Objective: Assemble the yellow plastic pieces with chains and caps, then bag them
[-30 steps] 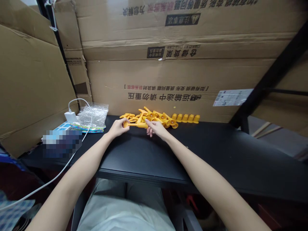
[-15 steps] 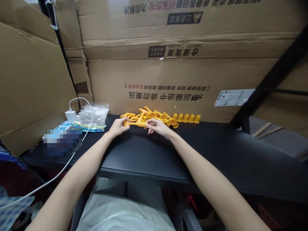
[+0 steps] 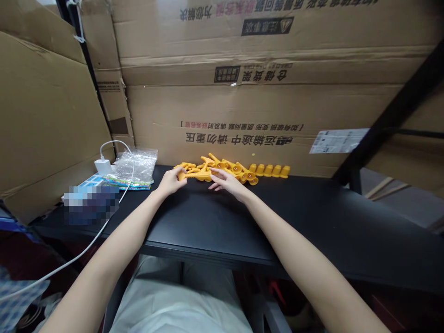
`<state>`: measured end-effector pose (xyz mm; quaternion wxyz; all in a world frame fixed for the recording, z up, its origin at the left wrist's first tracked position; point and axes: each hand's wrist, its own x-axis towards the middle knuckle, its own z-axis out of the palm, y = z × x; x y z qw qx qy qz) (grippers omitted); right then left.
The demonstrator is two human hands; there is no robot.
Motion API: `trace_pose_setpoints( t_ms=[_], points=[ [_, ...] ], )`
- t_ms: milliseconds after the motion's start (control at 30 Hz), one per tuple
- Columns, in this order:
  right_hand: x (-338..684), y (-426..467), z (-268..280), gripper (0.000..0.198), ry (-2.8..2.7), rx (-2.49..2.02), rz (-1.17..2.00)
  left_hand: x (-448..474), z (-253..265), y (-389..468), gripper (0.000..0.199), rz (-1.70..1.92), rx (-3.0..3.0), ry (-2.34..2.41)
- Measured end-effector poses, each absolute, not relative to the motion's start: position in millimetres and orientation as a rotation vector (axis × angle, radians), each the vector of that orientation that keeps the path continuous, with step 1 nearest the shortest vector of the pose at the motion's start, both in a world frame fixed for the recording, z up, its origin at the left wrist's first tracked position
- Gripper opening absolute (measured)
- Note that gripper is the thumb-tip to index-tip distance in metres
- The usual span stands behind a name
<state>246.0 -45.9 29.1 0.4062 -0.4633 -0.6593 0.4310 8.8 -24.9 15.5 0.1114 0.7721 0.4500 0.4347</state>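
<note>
On the left of the black tabletop (image 3: 215, 222), a white charger (image 3: 102, 166) was seen just beside a clear plastic bag (image 3: 140, 164). Farther right, the left hand (image 3: 171, 181) was closed in a pinch on the rounded end of a long yellow piece (image 3: 201, 176). Its shaft was pointed rightward, the far end just beside the right hand (image 3: 227, 182), whose fingers were loosely spread; whether contact was made could not be told. Behind, a heap of yellow parts (image 3: 219, 165) was followed at the right by five yellow cups (image 3: 268, 170).
</note>
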Motion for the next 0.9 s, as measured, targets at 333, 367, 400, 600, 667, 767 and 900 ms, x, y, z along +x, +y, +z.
trace_pose_setpoints(
  t_ms=[333, 367, 400, 600, 667, 767, 900],
  points=[
    [247, -43, 21, 0.051, -1.736, -1.079, 1.044, 8, 18, -27, 0.023, 1.312, 2.293, 1.301],
    [247, -43, 20, 0.050, -1.728, -1.075, 1.042, 8, 17, -27, 0.023, 1.315, 2.294, 1.298],
    [247, -42, 20, 0.048, -1.719, -1.071, 1.039, 8, 16, -26, 0.023, 1.316, 2.295, 1.294],
    [246, -40, 17, 0.044, -1.693, -1.043, 1.037, 7, 15, -25, 0.023, 1.299, 2.299, 1.284],
    [245, -41, 17, 0.043, -1.686, -1.045, 1.034, 8, 16, -26, 0.023, 1.299, 2.298, 1.286],
    [243, -42, 19, 0.041, -1.667, -1.064, 1.031, 8, 17, -27, 0.023, 1.298, 2.305, 1.301],
    [242, -43, 22, 0.040, -1.647, -1.091, 1.034, 8, 18, -28, 0.023, 1.291, 2.311, 1.308]
  ],
)
